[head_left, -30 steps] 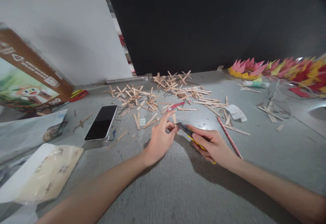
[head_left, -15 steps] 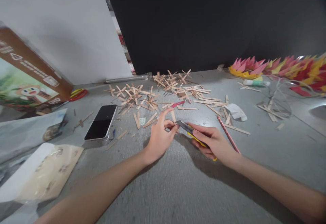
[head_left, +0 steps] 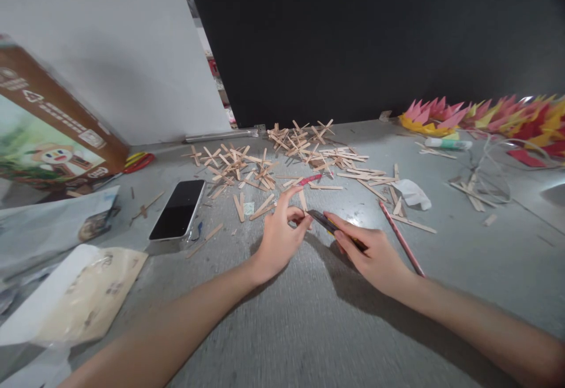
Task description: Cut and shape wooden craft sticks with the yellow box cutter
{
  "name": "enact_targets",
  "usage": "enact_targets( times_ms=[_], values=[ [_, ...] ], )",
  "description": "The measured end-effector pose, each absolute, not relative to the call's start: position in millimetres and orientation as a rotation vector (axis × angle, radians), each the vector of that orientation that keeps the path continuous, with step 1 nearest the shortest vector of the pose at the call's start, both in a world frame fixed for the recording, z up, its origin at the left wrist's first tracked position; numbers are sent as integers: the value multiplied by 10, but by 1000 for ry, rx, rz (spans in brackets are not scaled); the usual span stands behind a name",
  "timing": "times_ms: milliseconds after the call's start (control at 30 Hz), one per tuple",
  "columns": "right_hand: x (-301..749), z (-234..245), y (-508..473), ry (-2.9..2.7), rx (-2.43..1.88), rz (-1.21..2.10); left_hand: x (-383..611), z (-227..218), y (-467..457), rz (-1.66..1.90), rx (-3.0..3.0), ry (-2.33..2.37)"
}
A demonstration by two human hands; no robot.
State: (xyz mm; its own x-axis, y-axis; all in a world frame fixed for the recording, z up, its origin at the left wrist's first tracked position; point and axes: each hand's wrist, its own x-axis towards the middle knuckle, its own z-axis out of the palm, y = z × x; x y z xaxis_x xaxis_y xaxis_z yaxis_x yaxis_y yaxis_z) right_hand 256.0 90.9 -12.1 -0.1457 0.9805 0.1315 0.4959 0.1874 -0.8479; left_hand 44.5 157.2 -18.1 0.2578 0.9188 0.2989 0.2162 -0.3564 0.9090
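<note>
Between thumb and fingers, my left hand (head_left: 281, 236) pinches a short wooden craft stick (head_left: 302, 201), which points away from me. My right hand (head_left: 368, 252) is closed around a black and yellow utility knife (head_left: 338, 230). The knife's front end touches or nearly touches the stick at my left fingertips; the exact contact is too small to tell. Beyond my left hand lie many loose craft sticks (head_left: 359, 174) and crossed-stick pieces (head_left: 233, 161). A red strip (head_left: 310, 179) shows just past my raised left index finger. Right of my right hand rests a pink patterned pencil-like rod (head_left: 399, 235).
A phone (head_left: 178, 210) and a plastic-wrapped packet (head_left: 95, 294) lie to the left, near a brown box (head_left: 62, 129) and scissors (head_left: 139, 162). At the right are crumpled tissue (head_left: 412, 194), a glue stick (head_left: 448, 143) and pink-yellow paper decorations (head_left: 435, 118). A black panel (head_left: 362, 40) stands behind.
My right hand has rolled the knife over, so less of its yellow side shows. My left hand keeps its pinch on the stick. The whole view has shifted slightly.
</note>
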Motion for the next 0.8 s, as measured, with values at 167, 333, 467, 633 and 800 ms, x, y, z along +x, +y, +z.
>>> enact_targets(
  times_ms=[167, 333, 467, 633, 800],
  values=[
    [2546, -108, 898, -1801, -1383, 768, 445, -176, 1574, 1142, 1762, 1030],
    [2544, -114, 899, -1817, -1372, 718, 448, -166, 1568, 1135, 1767, 1037],
    [2545, -119, 903, -1855, -1346, 661, 444, -153, 1560, 1135, 1799, 1042],
    [2561, -156, 877, -1983, -1317, 509, 435, -154, 1549, 1094, 1872, 1099],
    [2574, -190, 845, -2119, -1350, 401, 427, -192, 1536, 1059, 1957, 1133]
  ],
)
